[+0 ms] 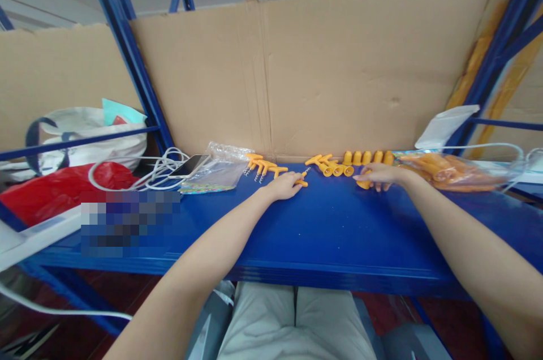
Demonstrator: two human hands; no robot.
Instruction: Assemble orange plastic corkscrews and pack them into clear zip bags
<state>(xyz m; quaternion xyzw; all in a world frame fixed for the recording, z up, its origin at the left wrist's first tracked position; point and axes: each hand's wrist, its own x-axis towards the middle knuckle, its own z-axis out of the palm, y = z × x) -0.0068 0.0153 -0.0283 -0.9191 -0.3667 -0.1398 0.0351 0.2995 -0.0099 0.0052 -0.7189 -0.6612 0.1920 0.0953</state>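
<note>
My left hand (287, 185) lies on the blue shelf (322, 235), fingers closed over a small orange corkscrew piece (302, 181) with a metal spiral. My right hand (379, 175) rests further right, fingers curled round an orange cone-shaped cap (363, 184). Behind the hands, a row of orange caps (367, 157) stands along the cardboard wall, with several orange T-shaped corkscrew handles (328, 166) lying beside them. Another cluster of orange corkscrews (262, 166) lies to the left.
A clear plastic bag of orange parts (453, 172) lies at the right. An empty clear bag (216, 170), a phone (189, 166) and white cables (163, 170) sit at the left, beside a red bag (55, 190). A cardboard sheet (322, 77) backs the shelf between blue uprights.
</note>
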